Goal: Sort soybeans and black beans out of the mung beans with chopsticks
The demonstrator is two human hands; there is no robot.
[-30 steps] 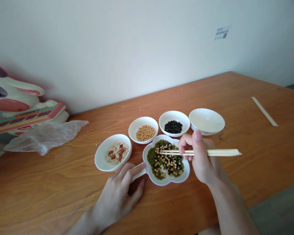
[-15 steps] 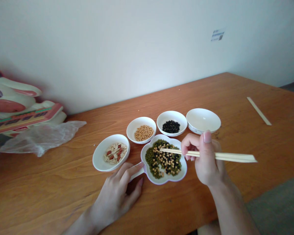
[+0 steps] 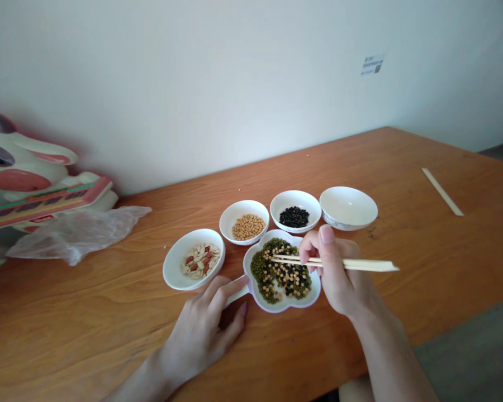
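Left hand (image 3: pixel 205 328): is gripping the dish (image 3: pixel 316 286) by its handle (image 3: pixel 238 292), lower left of centre.
Right hand (image 3: pixel 339 273): is pinching chopsticks (image 3: pixel 366 265) (tips over mixed beans (image 3: pixel 260 272)), right of centre.
Dish: is sitting near the frame's centre, below two bowls (image 3: pixel 295 198).

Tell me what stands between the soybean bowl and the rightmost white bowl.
In the head view, the bowl of black beans stands between the soybean bowl and the rightmost white bowl.

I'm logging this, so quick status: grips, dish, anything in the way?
Left grip on handle of flower-shaped dish. Right grip holding chopsticks, tips at the mixed beans. Nothing visibly in the way.
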